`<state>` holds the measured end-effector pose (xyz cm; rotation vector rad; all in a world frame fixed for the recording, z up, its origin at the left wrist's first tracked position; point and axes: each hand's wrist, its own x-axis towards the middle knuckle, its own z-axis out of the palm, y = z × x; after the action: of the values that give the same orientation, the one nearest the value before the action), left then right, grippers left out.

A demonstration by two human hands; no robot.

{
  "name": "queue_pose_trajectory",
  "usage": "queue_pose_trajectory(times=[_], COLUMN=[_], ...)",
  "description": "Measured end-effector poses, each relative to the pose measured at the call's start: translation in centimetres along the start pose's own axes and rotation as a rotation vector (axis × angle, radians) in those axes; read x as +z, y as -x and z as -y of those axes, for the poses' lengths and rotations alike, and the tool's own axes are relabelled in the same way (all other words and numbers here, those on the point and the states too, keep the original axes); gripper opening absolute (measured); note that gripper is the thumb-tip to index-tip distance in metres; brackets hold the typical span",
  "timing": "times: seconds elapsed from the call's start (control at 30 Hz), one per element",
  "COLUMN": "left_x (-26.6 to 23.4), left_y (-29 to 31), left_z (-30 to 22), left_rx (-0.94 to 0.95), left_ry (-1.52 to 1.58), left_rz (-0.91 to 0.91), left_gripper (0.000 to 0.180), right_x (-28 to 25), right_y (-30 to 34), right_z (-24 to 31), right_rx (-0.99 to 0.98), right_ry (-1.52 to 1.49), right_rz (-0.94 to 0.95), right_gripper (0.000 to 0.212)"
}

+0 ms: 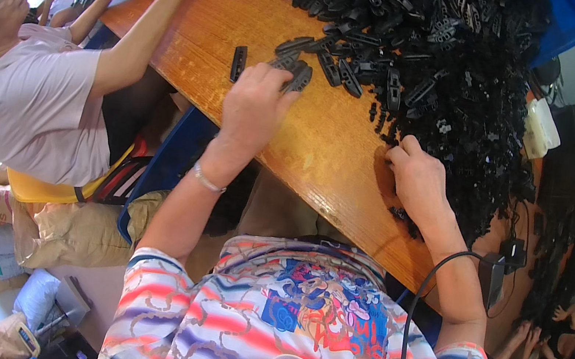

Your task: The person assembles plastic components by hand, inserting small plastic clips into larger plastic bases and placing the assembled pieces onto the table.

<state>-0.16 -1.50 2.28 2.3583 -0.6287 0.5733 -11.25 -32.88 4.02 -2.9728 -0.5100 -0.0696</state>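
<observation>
My left hand [259, 97] is over the wooden table, its fingers closed around long black plastic pieces [301, 77] with ribbed, slotted sides. Beside its fingertips one similar black piece [239, 63] stands alone on the wood. My right hand [418, 177] is at the near edge of a heap of small black plastic parts [466, 150]. Its thumb and fingers are pinched together; what is between them, if anything, is too small to make out. Larger slotted black pieces [401, 18] are piled beyond both hands.
The wooden table [305, 160] has its near edge along my waist. At left a co-worker [54, 100] in a pale shirt reaches over the table. A blue bin [570, 32] stands at the far right, near a white container [542, 128]. A black cable [427, 289] hangs by my right forearm.
</observation>
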Motion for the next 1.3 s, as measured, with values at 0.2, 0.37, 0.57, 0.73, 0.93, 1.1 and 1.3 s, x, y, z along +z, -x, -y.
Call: queue_pose_trajectory(times=[0.2, 0.37, 0.57, 0.73, 0.93, 1.1, 1.3], left_x=[2.7, 3.3, 2.6, 2.4, 1.9, 1.3, 1.4], left_y=[-0.8, -0.4, 0.5, 2.4, 3.0, 2.5, 2.4], left_z=[0.1, -0.5, -1.4, -1.9, -2.7, -3.7, -4.2], left_rx=[-0.033, -0.085, -0.512, -0.815, -0.811, -0.793, -0.777], left_ry=[-0.115, 0.021, 0.657, 1.519, 1.684, 1.657, 1.502], left_rz=[0.005, 0.049, 0.245, 0.378, 0.407, 0.446, 0.473], left_gripper=[0.022, 0.022, 0.019, 0.018, 0.020, 0.028, 0.039], right_x=[0.1, 0.8, 0.0, -1.3, -1.5, -2.1, -2.4], right_y=[-0.4, -1.4, -2.9, -3.6, -4.4, -4.0, -4.2], right_z=[1.7, 3.2, 5.0, 6.0, 6.6, 6.3, 5.4], right_rx=[0.088, 0.055, 0.239, 0.149, -0.075, -0.137, -0.247], right_ry=[-0.225, -0.559, -0.838, -0.879, -0.836, -0.737, -0.675], right_rz=[-0.053, -0.192, -0.116, -0.347, -0.550, -0.484, -0.490], right_gripper=[0.019, 0.019, 0.020, 0.018, 0.019, 0.020, 0.021])
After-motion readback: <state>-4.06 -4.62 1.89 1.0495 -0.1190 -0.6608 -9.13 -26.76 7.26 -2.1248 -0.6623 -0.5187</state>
